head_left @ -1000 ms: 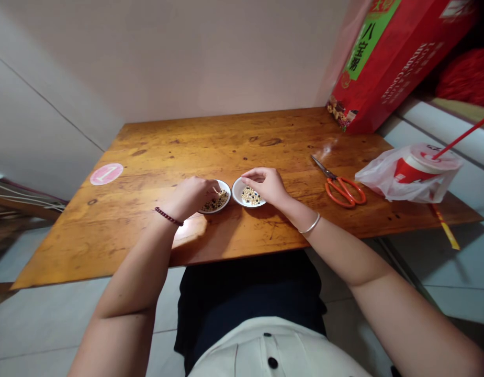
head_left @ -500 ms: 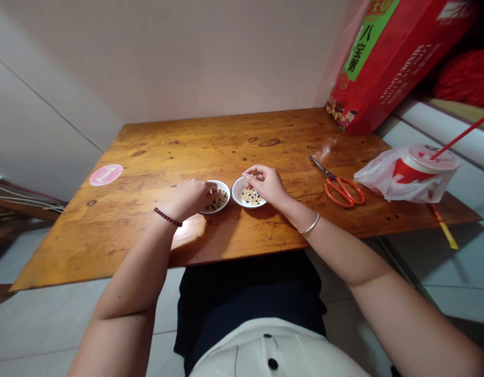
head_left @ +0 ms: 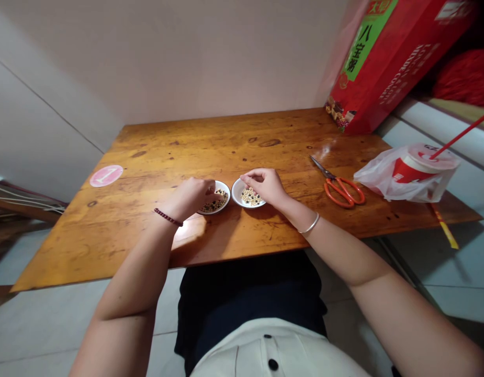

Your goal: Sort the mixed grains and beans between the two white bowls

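Two small white bowls with dark rims stand side by side near the table's front. The left bowl (head_left: 227, 191) contains mixed dark and pale beans; my left hand (head_left: 195, 197) reaches over its left side, fingers closed together at the beans. Over the right bowl (head_left: 236, 189), which has mostly pale beans with some dark ones, is my right hand (head_left: 265, 184), its thumb and forefinger pinched near the upper rim. Anything between the fingertips of either hand is too small to make out.
Orange-handled scissors (head_left: 339, 188) lie on the wooden table (head_left: 210, 141) to the right. Farther right stands a red and white cup (head_left: 416, 170) in a clear bag, with a red straw. A tall red box (head_left: 383, 68) is at the back right, and a round pink sticker (head_left: 106, 176) is at the left.
My right hand has dipped slightly lower over the right bowl. My left hand's fingers have shifted a little at the left bowl.
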A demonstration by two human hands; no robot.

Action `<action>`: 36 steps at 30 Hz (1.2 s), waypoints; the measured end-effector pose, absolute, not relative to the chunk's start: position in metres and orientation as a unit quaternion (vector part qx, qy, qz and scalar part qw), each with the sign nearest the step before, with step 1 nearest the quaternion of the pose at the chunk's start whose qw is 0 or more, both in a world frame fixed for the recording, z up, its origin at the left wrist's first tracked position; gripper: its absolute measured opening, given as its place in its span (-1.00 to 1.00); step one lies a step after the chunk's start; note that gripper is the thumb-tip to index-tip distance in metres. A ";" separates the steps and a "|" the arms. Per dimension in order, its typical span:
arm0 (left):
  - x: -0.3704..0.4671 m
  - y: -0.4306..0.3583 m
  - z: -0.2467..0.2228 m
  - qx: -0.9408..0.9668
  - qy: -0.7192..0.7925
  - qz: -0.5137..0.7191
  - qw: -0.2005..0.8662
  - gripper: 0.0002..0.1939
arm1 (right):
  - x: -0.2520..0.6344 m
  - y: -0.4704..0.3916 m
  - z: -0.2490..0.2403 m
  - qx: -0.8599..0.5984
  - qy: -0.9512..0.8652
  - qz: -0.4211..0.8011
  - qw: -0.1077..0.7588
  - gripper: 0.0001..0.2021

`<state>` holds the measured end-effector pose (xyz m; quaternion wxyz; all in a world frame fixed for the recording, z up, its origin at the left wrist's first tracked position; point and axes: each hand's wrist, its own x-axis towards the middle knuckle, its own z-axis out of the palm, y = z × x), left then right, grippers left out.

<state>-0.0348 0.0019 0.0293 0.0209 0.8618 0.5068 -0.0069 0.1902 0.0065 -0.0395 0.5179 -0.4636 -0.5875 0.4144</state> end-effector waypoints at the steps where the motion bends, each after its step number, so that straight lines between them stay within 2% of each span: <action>1: -0.035 0.002 0.029 0.863 0.504 -0.008 0.015 -0.69 | 0.190 0.006 -0.039 -0.469 -0.592 0.407 0.515 -0.63; 4: -0.035 0.003 0.029 0.869 0.494 -0.005 0.021 -0.66 | 0.191 0.005 -0.038 -0.468 -0.603 0.396 0.510 -0.66; 9: -0.036 0.004 0.027 0.865 0.499 -0.002 0.045 -0.79 | 0.190 0.005 -0.039 -0.452 -0.597 0.425 0.509 -0.70; 13: -0.036 0.003 0.029 0.868 0.495 -0.021 0.025 -0.79 | 0.189 0.007 -0.043 -0.445 -0.585 0.439 0.516 -0.71; 17: -0.034 0.000 0.029 0.876 0.479 0.044 0.025 -0.80 | 0.188 0.006 -0.043 -0.435 -0.585 0.438 0.526 -0.76; 21: -0.022 -0.003 0.019 0.859 0.452 0.209 0.123 -0.78 | 0.186 0.000 -0.038 -0.430 -0.594 0.427 0.529 -0.84; 25: -0.007 -0.006 0.005 0.806 0.434 0.320 0.242 -0.74 | 0.186 -0.009 -0.030 -0.450 -0.644 0.321 0.529 -0.84; 31: -0.003 -0.004 -0.001 0.737 0.405 0.391 0.373 -0.59 | 0.188 -0.018 -0.020 -0.464 -0.682 0.212 0.524 -0.86; 36: -0.001 -0.006 0.001 0.716 0.415 0.404 0.389 -0.53 | 0.188 -0.020 -0.019 -0.440 -0.690 0.217 0.532 -0.88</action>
